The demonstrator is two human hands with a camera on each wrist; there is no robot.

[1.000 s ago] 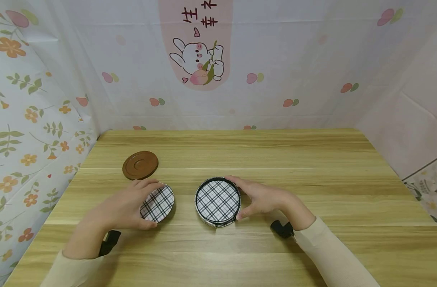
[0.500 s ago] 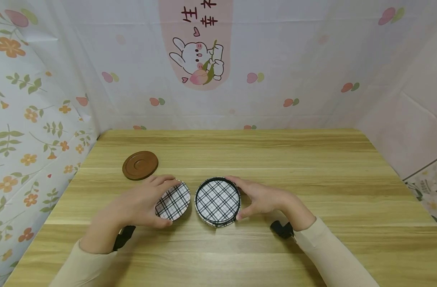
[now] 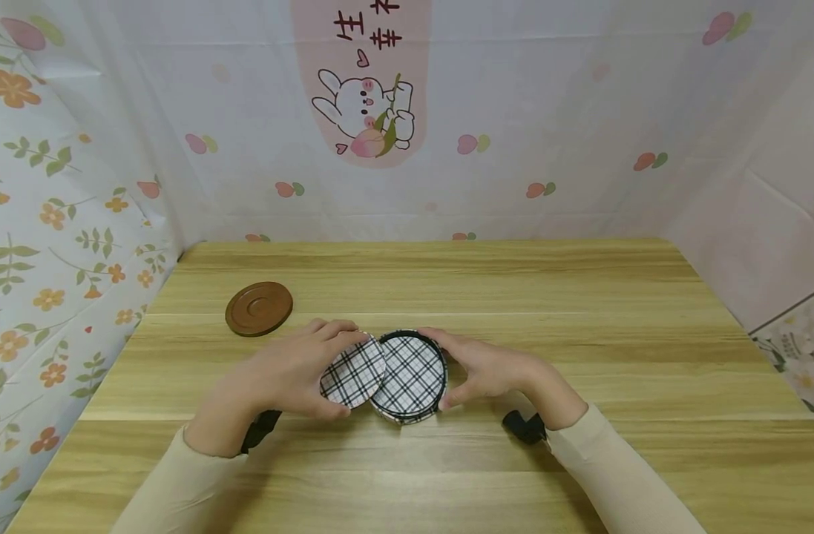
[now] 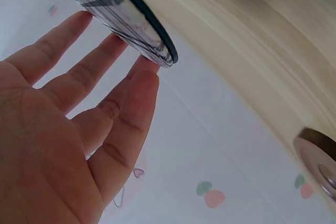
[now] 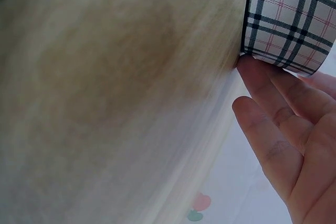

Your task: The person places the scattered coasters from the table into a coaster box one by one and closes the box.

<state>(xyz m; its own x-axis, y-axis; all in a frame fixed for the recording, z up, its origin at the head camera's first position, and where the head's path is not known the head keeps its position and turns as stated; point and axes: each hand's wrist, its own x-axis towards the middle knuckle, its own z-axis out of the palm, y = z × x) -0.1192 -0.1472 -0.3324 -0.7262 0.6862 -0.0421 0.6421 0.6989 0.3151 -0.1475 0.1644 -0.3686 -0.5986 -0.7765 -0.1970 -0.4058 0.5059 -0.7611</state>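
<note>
A round plaid box [image 3: 407,378] stands open near the middle of the wooden table [image 3: 513,297]. My right hand [image 3: 447,368] grips its right wall with thumb and fingers; the right wrist view shows the fingertips [image 5: 273,119] against the box wall [image 5: 289,19]. My left hand [image 3: 340,371] holds the matching plaid lid [image 3: 363,367] by its edge between thumb and fingers. The lid is tilted and overlaps the box's left rim. In the left wrist view the lid [image 4: 126,14] rests against my fingers [image 4: 126,108].
A brown round coaster [image 3: 258,308] lies at the back left of the table and shows as a brown disc [image 4: 320,156] in the left wrist view. Patterned curtains enclose the table on three sides. Black straps sit at both wrists.
My left hand has carried the lid to the right, from beside the box to over its left rim. The right hand and the box have stayed in place.
</note>
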